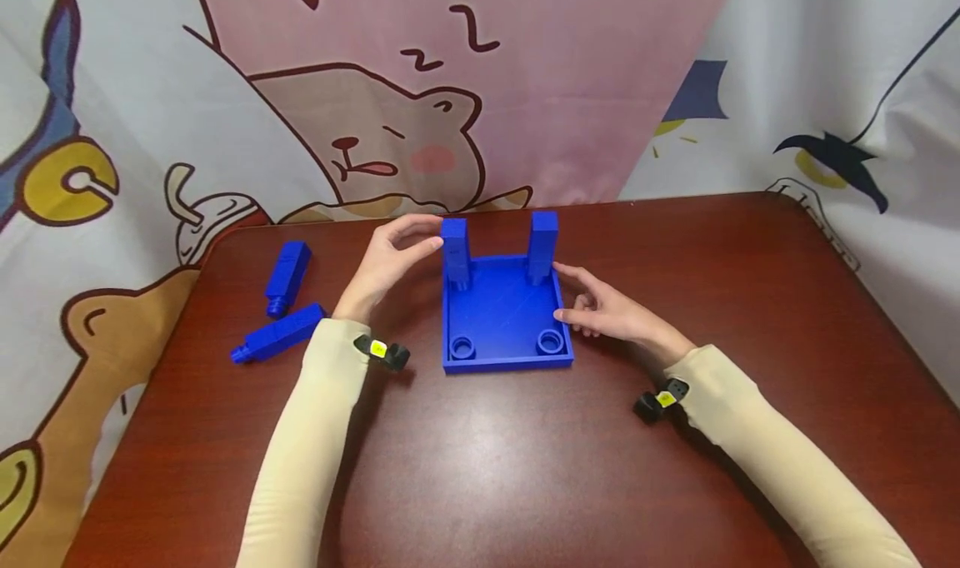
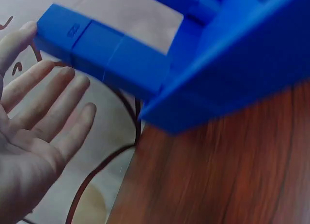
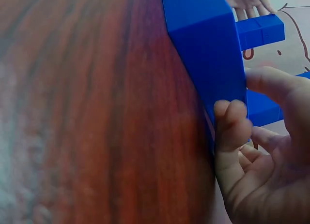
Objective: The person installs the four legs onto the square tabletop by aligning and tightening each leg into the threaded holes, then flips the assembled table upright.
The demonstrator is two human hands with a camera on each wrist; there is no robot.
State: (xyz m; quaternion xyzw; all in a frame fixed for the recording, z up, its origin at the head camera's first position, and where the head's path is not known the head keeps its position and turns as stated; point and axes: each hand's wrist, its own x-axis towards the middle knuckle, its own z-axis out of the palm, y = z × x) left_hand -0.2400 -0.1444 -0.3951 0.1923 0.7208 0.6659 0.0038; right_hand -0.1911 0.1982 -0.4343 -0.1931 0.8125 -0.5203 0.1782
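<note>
A blue square base (image 1: 498, 318) with a raised rim lies on the table. Two blue square posts, the left post (image 1: 456, 251) and the right post (image 1: 542, 247), stand upright at its far corners. Round sockets, a left one (image 1: 462, 348) and a right one (image 1: 551, 341), show at the near corners. My left hand (image 2: 38, 122) touches the upper end of the left post, its other fingers spread and extended. My right hand (image 1: 603, 308) holds the base's right side, with thumb and forefinger at the rim and the other fingers curled.
Two loose blue posts with threaded ends, one farther (image 1: 288, 275) and one nearer (image 1: 281, 335), lie on the left of the brown table (image 1: 495, 485). A printed cloth (image 1: 585, 77) hangs behind the table's far edge.
</note>
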